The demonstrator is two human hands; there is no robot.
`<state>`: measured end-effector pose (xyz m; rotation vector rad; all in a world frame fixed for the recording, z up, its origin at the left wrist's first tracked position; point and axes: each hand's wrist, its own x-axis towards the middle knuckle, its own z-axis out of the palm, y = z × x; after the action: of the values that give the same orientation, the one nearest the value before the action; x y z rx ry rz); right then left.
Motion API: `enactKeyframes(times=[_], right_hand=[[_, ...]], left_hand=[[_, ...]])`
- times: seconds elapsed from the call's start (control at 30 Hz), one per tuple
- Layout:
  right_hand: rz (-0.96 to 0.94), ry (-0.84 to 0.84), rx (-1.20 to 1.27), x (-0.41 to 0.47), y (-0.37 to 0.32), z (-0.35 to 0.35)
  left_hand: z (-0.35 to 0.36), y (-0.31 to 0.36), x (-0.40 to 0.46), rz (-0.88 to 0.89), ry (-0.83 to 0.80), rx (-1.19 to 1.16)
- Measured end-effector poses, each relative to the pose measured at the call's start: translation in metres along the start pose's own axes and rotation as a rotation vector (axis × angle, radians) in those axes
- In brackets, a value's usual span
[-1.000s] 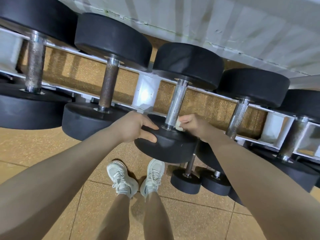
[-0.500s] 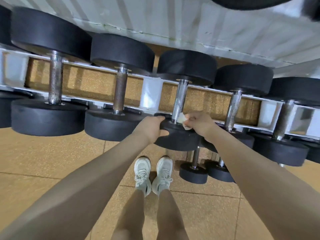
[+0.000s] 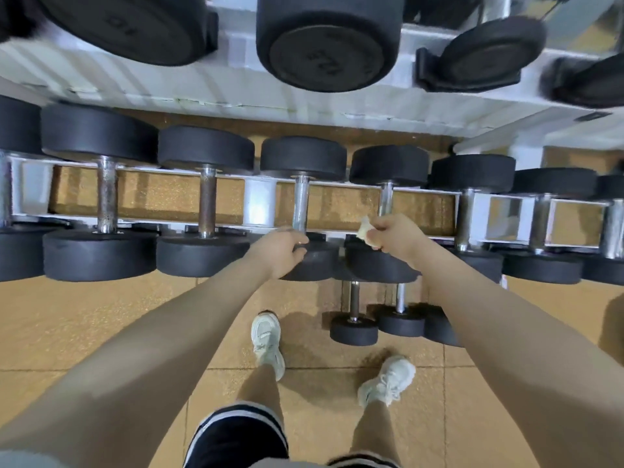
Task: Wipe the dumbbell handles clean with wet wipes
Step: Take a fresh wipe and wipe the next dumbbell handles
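Note:
Black dumbbells with metal handles lie in a row on a white rack [image 3: 258,206]. My left hand [image 3: 278,248] grips the near head [image 3: 315,261] of the middle dumbbell, just below its shiny handle [image 3: 300,206]. My right hand [image 3: 393,236] pinches a small crumpled wet wipe [image 3: 366,229], held in the air just left of the neighbouring dumbbell's handle [image 3: 386,197] and above its near head [image 3: 378,266]. The wipe touches no handle.
More dumbbells fill the rack to the left, with rusty handles [image 3: 107,194], and to the right [image 3: 467,214]. Larger dumbbells [image 3: 329,45] sit on the upper shelf. Small dumbbells [image 3: 354,329] lie low beside my feet [image 3: 266,342] on the tan tiled floor.
My right hand has lifted the wipe off the middle dumbbell's handle and moved right toward the neighbouring one. My right foot has stepped right, and the view has pulled back.

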<state>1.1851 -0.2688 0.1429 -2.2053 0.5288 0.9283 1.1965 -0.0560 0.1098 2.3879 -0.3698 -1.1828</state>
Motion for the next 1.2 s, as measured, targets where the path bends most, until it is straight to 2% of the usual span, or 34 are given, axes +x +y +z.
enactKeyframes(times=[0.13,0.3,0.4,0.5,0.6,0.73,0.83,0.93,1.0,1.1,1.2], right_hand=[[0.004,-0.050,-0.049,-0.020,0.043,-0.032],[0.098,-0.016,0.093,-0.034,0.098,-0.076],[0.073,-0.093,0.086,-0.033,0.125,-0.090],[0.051,-0.121,0.136,-0.025,0.140,-0.095],[0.010,-0.106,0.176,0.000,0.151,-0.089],[-0.098,0.032,0.187,0.045,0.158,-0.072],[-0.244,0.229,0.144,0.092,0.157,-0.055],[-0.464,0.420,-0.011,0.135,0.155,-0.038],[-0.642,0.491,-0.243,0.155,0.153,-0.027],[-0.742,0.419,-0.537,0.172,0.145,-0.022],[-0.759,0.320,-0.650,0.184,0.138,-0.024]], left_hand=[[0.021,0.042,-0.002,-0.042,0.030,-0.136],[0.053,0.099,-0.007,-0.094,0.072,-0.189],[0.079,0.124,-0.004,-0.164,0.114,-0.236],[0.103,0.145,0.008,-0.242,0.089,-0.220],[0.122,0.153,0.033,-0.239,0.081,-0.178],[0.125,0.140,0.077,-0.168,0.145,-0.095],[0.119,0.124,0.108,-0.088,0.242,-0.136],[0.121,0.099,0.129,-0.052,0.184,-0.187],[0.125,0.083,0.134,0.012,0.108,-0.184],[0.123,0.068,0.141,0.114,0.039,-0.164],[0.120,0.059,0.152,0.157,-0.001,-0.098]])
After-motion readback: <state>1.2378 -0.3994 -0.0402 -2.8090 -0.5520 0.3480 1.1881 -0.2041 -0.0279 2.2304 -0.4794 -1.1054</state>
